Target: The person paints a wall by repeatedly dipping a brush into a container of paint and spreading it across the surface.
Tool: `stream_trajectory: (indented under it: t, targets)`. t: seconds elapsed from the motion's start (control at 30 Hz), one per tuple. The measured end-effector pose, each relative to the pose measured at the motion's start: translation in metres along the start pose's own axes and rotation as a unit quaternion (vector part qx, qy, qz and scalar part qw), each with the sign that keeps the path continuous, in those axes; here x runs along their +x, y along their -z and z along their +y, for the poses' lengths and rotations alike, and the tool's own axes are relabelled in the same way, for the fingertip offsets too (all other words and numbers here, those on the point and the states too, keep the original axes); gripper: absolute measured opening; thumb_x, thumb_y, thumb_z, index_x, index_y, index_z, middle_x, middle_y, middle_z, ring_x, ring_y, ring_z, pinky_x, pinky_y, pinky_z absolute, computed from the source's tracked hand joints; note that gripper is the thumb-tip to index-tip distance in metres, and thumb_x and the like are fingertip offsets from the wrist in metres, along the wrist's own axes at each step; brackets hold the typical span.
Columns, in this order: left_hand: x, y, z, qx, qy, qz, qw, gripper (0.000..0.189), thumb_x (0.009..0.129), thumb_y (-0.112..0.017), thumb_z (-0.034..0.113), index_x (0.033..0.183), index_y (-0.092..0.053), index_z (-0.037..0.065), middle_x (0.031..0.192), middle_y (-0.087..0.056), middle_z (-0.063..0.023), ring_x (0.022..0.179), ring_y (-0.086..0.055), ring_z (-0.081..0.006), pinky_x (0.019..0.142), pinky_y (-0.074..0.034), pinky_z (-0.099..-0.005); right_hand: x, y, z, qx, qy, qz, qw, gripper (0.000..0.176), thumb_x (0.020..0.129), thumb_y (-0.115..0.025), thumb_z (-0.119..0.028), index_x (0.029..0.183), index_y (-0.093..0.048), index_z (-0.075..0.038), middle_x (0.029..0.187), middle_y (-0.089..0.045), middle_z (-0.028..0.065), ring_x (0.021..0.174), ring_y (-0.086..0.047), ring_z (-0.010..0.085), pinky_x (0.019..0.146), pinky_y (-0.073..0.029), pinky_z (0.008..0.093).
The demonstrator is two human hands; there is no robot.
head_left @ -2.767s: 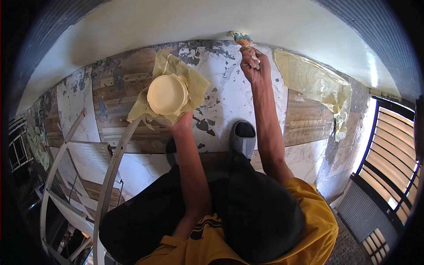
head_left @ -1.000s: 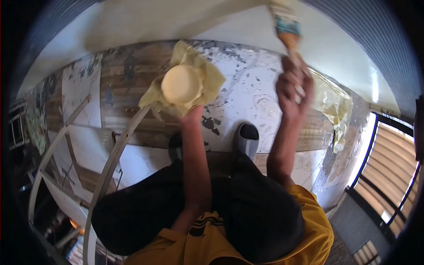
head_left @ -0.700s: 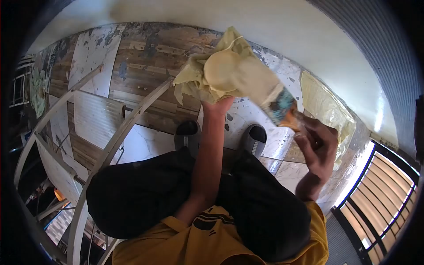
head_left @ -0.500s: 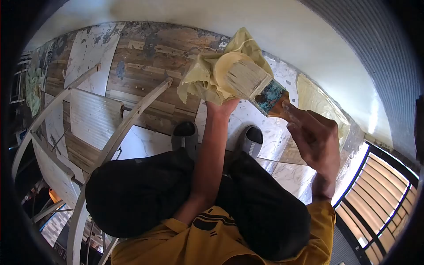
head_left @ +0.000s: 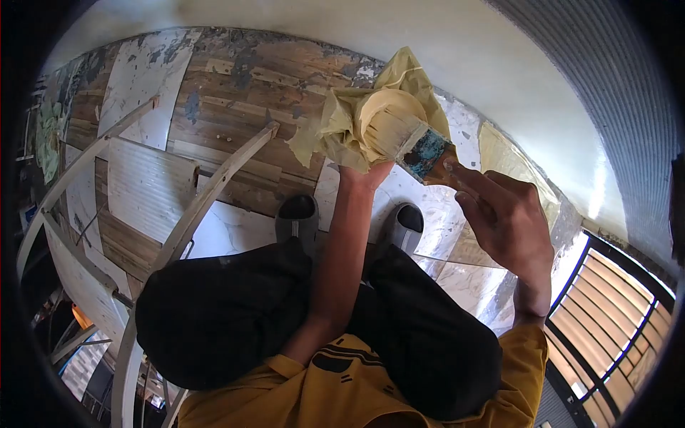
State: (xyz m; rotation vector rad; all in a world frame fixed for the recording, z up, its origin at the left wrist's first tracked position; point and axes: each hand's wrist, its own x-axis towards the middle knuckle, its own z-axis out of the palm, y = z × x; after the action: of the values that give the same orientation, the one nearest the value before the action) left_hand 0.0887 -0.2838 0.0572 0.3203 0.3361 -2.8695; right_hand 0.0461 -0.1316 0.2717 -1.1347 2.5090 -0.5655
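Observation:
A round container of cream paint [head_left: 392,101], wrapped in crumpled yellowish plastic [head_left: 341,118], is held up in front of me. My left hand [head_left: 365,173] supports it from below, with its fingers mostly hidden by the plastic. My right hand [head_left: 508,217] is closed around the wooden handle of a wide paintbrush [head_left: 427,154]. The brush has a paint-stained metal band, and its cream-coated bristles rest at the container's opening.
A worn white metal frame with panels [head_left: 153,189] stands at the left. Patchy wood-look flooring [head_left: 232,125] runs up to a pale wall [head_left: 471,50]. Plastic sheeting [head_left: 503,150] lies along the wall, and a barred gate [head_left: 610,307] is at the lower right.
The container and its plastic have shifted slightly right. The brush has turned a little, and its bristles now sit lower into the container's opening.

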Motion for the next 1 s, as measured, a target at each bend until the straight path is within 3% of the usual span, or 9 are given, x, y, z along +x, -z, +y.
stream_trajectory:
  t: [0.23, 0.4, 0.63, 0.73, 0.8, 0.83, 0.9, 0.93, 1.0]
  targets:
    - [0.000, -0.003, -0.002, -0.040, 0.028, -0.017, 0.999, 0.061, 0.090, -0.044, 0.054, 0.131, -0.048, 0.009, 0.135, -0.047, -0.0127, 0.125, -0.043, -0.0333, 0.106, -0.032, -0.0532, -0.003, 0.003, 0.000, -0.007, -0.004, -0.008, 1.000, 0.029, 0.079, -0.067, -0.005, 0.108, -0.066, -0.005, 0.064, -0.061, 0.0106, 0.051, -0.059, 0.0244, 0.048, -0.046, 0.0358]
    - [0.000, -0.014, -0.007, 0.014, -0.003, 0.036, 0.999, 0.061, 0.090, -0.044, 0.054, 0.131, -0.048, 0.009, 0.135, -0.048, -0.0132, 0.126, -0.042, -0.0328, 0.106, -0.032, -0.0521, -0.005, 0.008, -0.001, -0.016, 0.002, 0.011, 1.000, 0.031, 0.078, -0.067, -0.004, 0.109, -0.065, -0.005, 0.066, -0.062, 0.0118, 0.054, -0.060, 0.0261, 0.051, -0.047, 0.0368]
    - [0.008, -0.017, -0.012, -0.014, 0.037, -0.017, 0.999, 0.061, 0.089, -0.045, 0.055, 0.130, -0.049, 0.010, 0.133, -0.049, -0.0124, 0.124, -0.044, -0.0322, 0.106, -0.033, -0.0512, -0.013, 0.012, 0.012, -0.001, 0.033, 0.036, 0.999, 0.031, 0.080, -0.066, -0.006, 0.111, -0.064, -0.005, 0.067, -0.062, 0.0129, 0.055, -0.060, 0.0271, 0.052, -0.047, 0.0371]
    - [0.010, -0.019, -0.013, -0.001, 0.030, -0.039, 0.999, 0.060, 0.089, -0.046, 0.055, 0.129, -0.050, 0.011, 0.131, -0.050, -0.0121, 0.123, -0.044, -0.0318, 0.105, -0.033, -0.0513, -0.021, 0.012, 0.028, 0.116, -0.012, 0.043, 0.992, 0.030, 0.081, -0.065, -0.007, 0.111, -0.064, -0.002, 0.061, -0.058, 0.0098, 0.047, -0.054, 0.0194, 0.047, -0.041, 0.0320]
    - [0.013, -0.017, -0.015, -0.009, 0.025, -0.016, 1.000, 0.059, 0.089, -0.046, 0.055, 0.127, -0.051, 0.011, 0.130, -0.051, -0.0117, 0.122, -0.045, -0.0311, 0.104, -0.034, -0.0511, -0.029, 0.006, 0.050, 0.213, -0.081, -0.021, 0.973, 0.031, 0.086, -0.061, -0.008, 0.116, -0.060, 0.000, 0.056, -0.050, 0.0032, 0.045, -0.043, 0.0094, 0.043, -0.032, 0.0259]
    - [0.015, -0.016, -0.016, -0.010, 0.027, -0.015, 0.999, 0.059, 0.089, -0.046, 0.055, 0.127, -0.051, 0.011, 0.130, -0.051, -0.0117, 0.122, -0.045, -0.0311, 0.104, -0.034, -0.0511, -0.031, 0.000, 0.054, 0.212, -0.083, -0.020, 0.973, 0.031, 0.086, -0.061, -0.008, 0.116, -0.060, 0.000, 0.056, -0.050, 0.0032, 0.045, -0.043, 0.0094, 0.043, -0.032, 0.0259]
    - [0.016, -0.018, -0.017, 0.011, 0.028, -0.015, 0.999, 0.058, 0.089, -0.047, 0.055, 0.127, -0.051, 0.010, 0.130, -0.051, -0.0110, 0.122, -0.045, -0.0294, 0.104, -0.035, -0.0497, -0.035, -0.011, 0.063, 0.422, -0.137, -0.005, 0.896, 0.034, 0.091, -0.055, -0.014, 0.122, -0.053, -0.001, 0.056, -0.043, -0.0020, 0.045, -0.035, 0.0041, 0.042, -0.025, 0.0217]
    - [0.018, -0.020, -0.018, 0.010, 0.030, -0.014, 0.999, 0.058, 0.089, -0.047, 0.055, 0.127, -0.051, 0.010, 0.130, -0.051, -0.0110, 0.122, -0.045, -0.0294, 0.104, -0.035, -0.0497, -0.037, -0.015, 0.067, 0.422, -0.139, -0.004, 0.896, 0.034, 0.091, -0.055, -0.014, 0.122, -0.053, -0.001, 0.056, -0.043, -0.0020, 0.045, -0.035, 0.0041, 0.042, -0.025, 0.0217]
    - [0.022, -0.026, -0.023, 0.036, 0.013, -0.044, 0.998, 0.058, 0.089, -0.047, 0.054, 0.126, -0.051, 0.010, 0.130, -0.051, -0.0101, 0.121, -0.046, -0.0277, 0.104, -0.036, -0.0479, -0.041, -0.022, 0.077, 0.563, -0.198, 0.005, 0.802, 0.038, 0.093, -0.051, -0.019, 0.127, -0.046, -0.003, 0.057, -0.044, -0.0020, 0.042, -0.035, 0.0044, 0.039, -0.025, 0.0206]
